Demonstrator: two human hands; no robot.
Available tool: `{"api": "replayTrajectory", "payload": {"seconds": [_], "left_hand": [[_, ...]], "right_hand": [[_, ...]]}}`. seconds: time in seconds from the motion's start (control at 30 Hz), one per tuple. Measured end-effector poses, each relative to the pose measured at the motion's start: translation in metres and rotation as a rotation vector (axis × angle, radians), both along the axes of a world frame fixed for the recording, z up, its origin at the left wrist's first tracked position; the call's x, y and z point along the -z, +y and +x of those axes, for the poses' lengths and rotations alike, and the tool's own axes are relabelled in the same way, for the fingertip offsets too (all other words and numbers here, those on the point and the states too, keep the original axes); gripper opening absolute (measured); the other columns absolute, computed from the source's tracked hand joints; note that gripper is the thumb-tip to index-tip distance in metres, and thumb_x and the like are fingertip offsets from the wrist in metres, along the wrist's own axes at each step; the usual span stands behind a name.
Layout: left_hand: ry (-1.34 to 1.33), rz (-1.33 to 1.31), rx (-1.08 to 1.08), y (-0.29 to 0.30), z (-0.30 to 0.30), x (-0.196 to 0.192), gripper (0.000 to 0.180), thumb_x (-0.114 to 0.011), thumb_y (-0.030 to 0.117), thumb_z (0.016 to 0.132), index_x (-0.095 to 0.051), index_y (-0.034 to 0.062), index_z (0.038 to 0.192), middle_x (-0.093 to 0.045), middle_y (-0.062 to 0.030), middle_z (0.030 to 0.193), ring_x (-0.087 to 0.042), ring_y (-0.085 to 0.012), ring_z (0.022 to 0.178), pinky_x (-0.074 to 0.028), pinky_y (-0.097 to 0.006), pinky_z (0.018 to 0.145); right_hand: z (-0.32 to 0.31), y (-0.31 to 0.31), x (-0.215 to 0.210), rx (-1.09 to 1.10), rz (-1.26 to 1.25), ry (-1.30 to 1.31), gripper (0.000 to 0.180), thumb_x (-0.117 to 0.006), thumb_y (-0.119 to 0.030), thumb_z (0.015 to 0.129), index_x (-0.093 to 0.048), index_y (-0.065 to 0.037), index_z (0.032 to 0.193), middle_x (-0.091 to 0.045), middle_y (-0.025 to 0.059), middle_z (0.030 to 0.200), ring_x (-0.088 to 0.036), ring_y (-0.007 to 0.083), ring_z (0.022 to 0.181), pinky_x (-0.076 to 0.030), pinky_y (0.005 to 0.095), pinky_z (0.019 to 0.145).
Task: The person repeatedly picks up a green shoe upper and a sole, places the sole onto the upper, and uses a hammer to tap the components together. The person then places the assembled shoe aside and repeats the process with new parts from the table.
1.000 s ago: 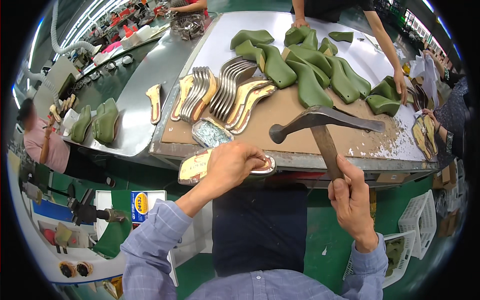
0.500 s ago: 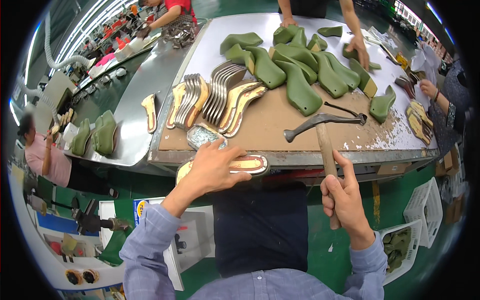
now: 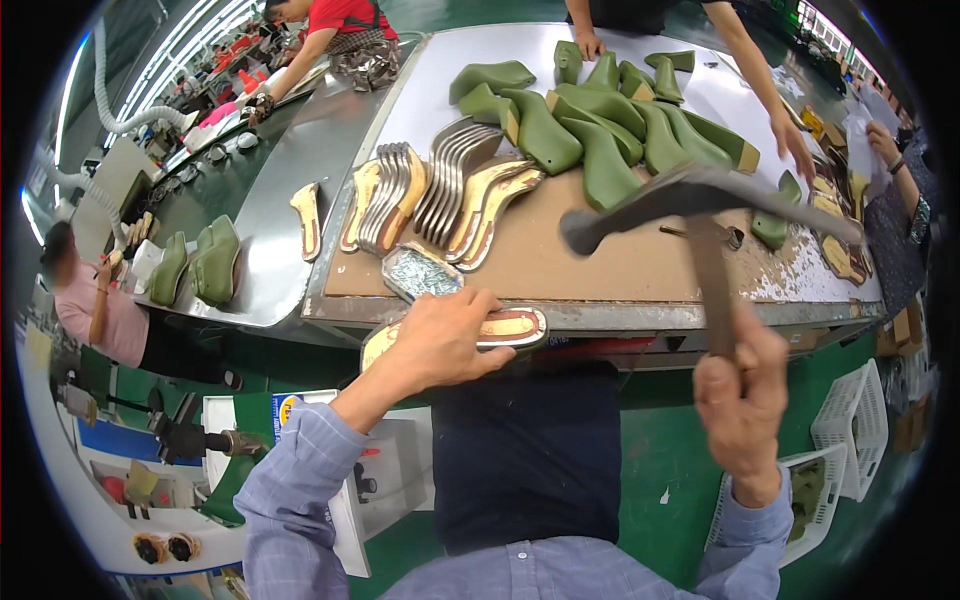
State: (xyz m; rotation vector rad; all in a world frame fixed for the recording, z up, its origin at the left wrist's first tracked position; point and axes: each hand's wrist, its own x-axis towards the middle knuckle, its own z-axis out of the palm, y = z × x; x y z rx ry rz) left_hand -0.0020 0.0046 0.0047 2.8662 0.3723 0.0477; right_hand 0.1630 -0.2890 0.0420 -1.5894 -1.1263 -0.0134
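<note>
My right hand (image 3: 742, 400) is closed around the wooden handle of a hammer (image 3: 714, 290), raised above the table's front edge; its dark metal head is smeared by motion. My left hand (image 3: 435, 340) grips a shoe last (image 3: 518, 326) at the table edge, whose upturned sole carries a tan and brown insole. Just beyond my left fingertips sits an angular tray (image 3: 425, 270) filled with small shiny metal bits, perhaps tacks. Behind it stand a row of curved metal-edged pieces (image 3: 455, 180) and several cream and brown insoles (image 3: 490, 210).
Green shoe lasts (image 3: 615, 165) are heaped across the far half of the table (image 3: 540, 270). A co-worker's hand (image 3: 792, 145) reaches in at the far right. More lasts (image 3: 213, 262) stand on the metal bench at left. White crates (image 3: 850, 425) sit on the floor at right.
My right hand has lifted the hammer up and to the right. My left hand stays on the shoe last. The co-worker's hand has moved right, and some green lasts have shifted.
</note>
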Motion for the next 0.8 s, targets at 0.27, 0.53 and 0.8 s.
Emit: {"api": "replayTrajectory", "payload": {"seconds": [0.27,0.53,0.8], "left_hand": [[0.006,0.021,0.015,0.000,0.002,0.004,0.057,-0.075,0.048,0.083,-0.058,0.0015,0.111,-0.067,-0.0180,0.099,-0.068,-0.0382,0.088,-0.053,-0.047,0.077],[0.055,0.008,-0.031,-0.001,0.001,0.002,0.057,-0.075,0.048,0.082,-0.056,0.0002,0.107,-0.067,-0.0204,0.098,-0.068,-0.0398,0.089,-0.053,-0.048,0.079],[-0.001,-0.012,-0.022,-0.003,0.001,0.009,0.059,-0.075,0.049,0.083,-0.056,-0.0010,0.110,-0.067,-0.0212,0.098,-0.068,-0.0403,0.089,-0.053,-0.048,0.079]], "right_hand": [[0.000,0.043,-0.014,-0.256,-0.455,-0.154,0.044,-0.065,-0.003,0.096,-0.055,0.000,0.138,-0.064,0.0265,0.128,-0.066,0.0427,0.110,-0.054,0.0414,0.095],[0.014,0.015,-0.038,-0.005,0.185,-0.133,0.043,-0.057,-0.011,0.102,-0.050,-0.005,0.144,-0.069,0.0117,0.091,-0.069,0.0251,0.082,-0.055,0.0364,0.072],[-0.001,0.044,0.024,-0.074,-0.286,-0.217,0.048,-0.069,-0.003,0.094,-0.058,-0.013,0.139,-0.071,0.0217,0.099,-0.071,0.0376,0.082,-0.057,0.0406,0.070]]}}
